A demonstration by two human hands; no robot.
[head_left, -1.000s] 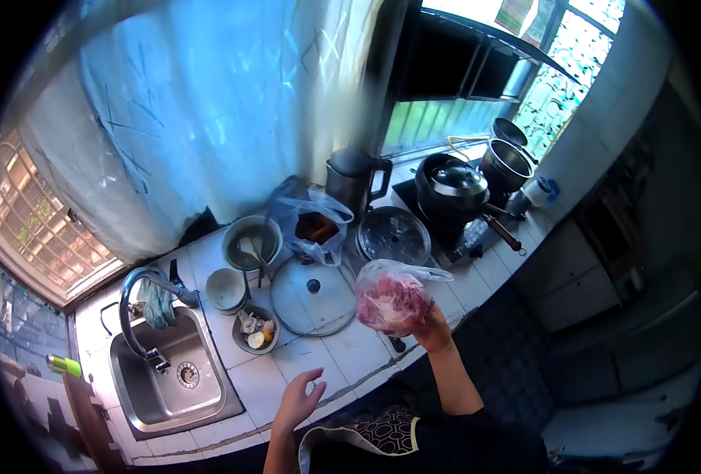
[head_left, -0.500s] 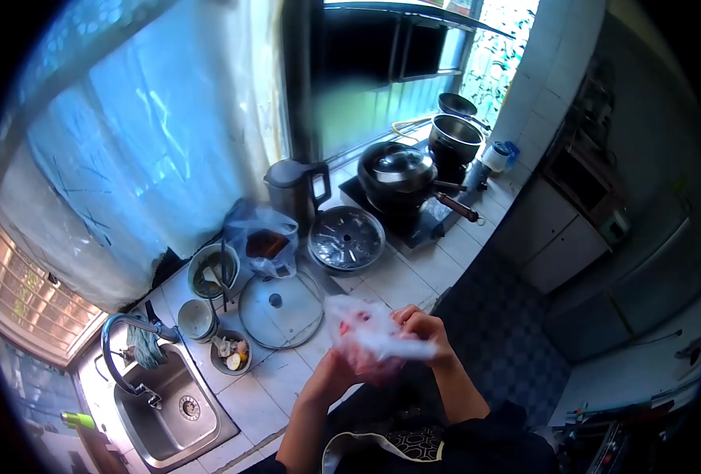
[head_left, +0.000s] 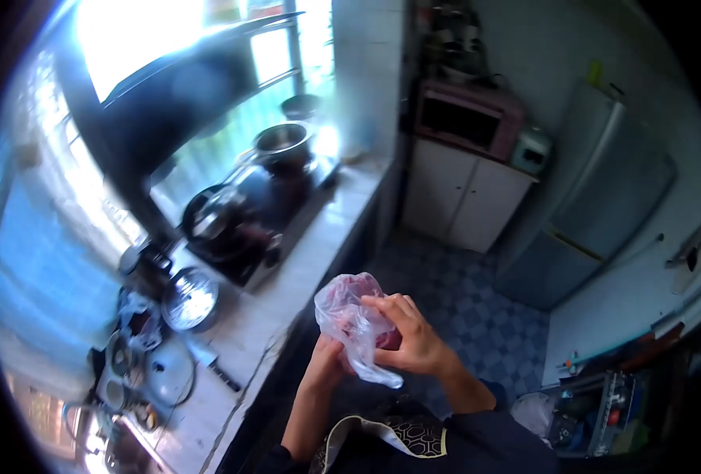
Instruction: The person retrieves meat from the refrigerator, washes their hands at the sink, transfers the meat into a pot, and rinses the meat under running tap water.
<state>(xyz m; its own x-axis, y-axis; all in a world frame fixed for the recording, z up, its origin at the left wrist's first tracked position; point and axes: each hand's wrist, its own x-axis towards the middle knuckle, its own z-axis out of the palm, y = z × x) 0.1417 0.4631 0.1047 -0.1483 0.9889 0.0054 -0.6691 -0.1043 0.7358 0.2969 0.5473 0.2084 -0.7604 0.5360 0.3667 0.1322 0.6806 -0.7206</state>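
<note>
A clear plastic bag (head_left: 345, 308) with pinkish-red contents, which look like raw meat, is held up in front of my body, off the counter's edge. My left hand (head_left: 324, 362) grips it from below on the left, fingers partly hidden behind the plastic. From the right, my right hand (head_left: 415, 336) is closed around the bag's side, its fingers bent over the top. A loose twisted end of the bag hangs down between both hands.
Along the tiled counter (head_left: 244, 332) are a knife (head_left: 214, 366), a glass lid (head_left: 169, 371), a shiny round pan (head_left: 190, 299), a lidded wok (head_left: 220, 225) and a steel pot (head_left: 283, 144). A fridge (head_left: 575, 205) and a microwave (head_left: 467, 118) stand across the floor (head_left: 465, 296).
My view has swung right, away from the sink and toward the fridge. The bag has turned in my hands, and its loose end now hangs downward. My right hand has moved onto the bag's side.
</note>
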